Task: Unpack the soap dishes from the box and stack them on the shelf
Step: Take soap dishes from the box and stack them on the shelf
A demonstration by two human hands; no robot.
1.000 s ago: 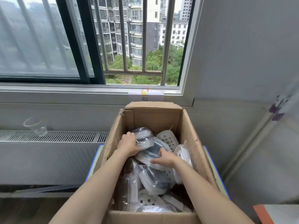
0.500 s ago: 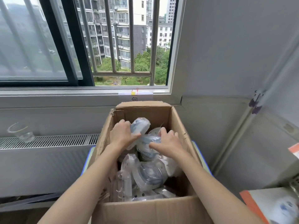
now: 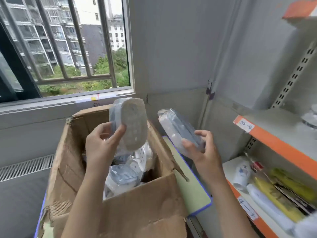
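An open cardboard box (image 3: 140, 208) stands in front of me with several plastic-wrapped soap dishes (image 3: 123, 176) inside. My left hand (image 3: 103, 145) grips one wrapped soap dish (image 3: 132, 122) above the box, its perforated underside facing me. My right hand (image 3: 204, 150) holds a second wrapped soap dish (image 3: 178, 129) to the right of the box, tilted on edge. The shelf (image 3: 281, 148) with orange edges stands at the right, and a wrapped dish (image 3: 310, 117) lies on its upper level at the frame edge.
The box rests on a green board with a blue rim (image 3: 193, 191). The lower shelf level holds a paper cup (image 3: 241, 176), yellow items (image 3: 281, 200) and a white tube. A barred window (image 3: 68, 48) and a radiator grille (image 3: 25, 167) are behind and left.
Both hands have come up out of the box, each with a wrapped soap dish. The right hand has moved right toward the shelf, and my view has turned right.
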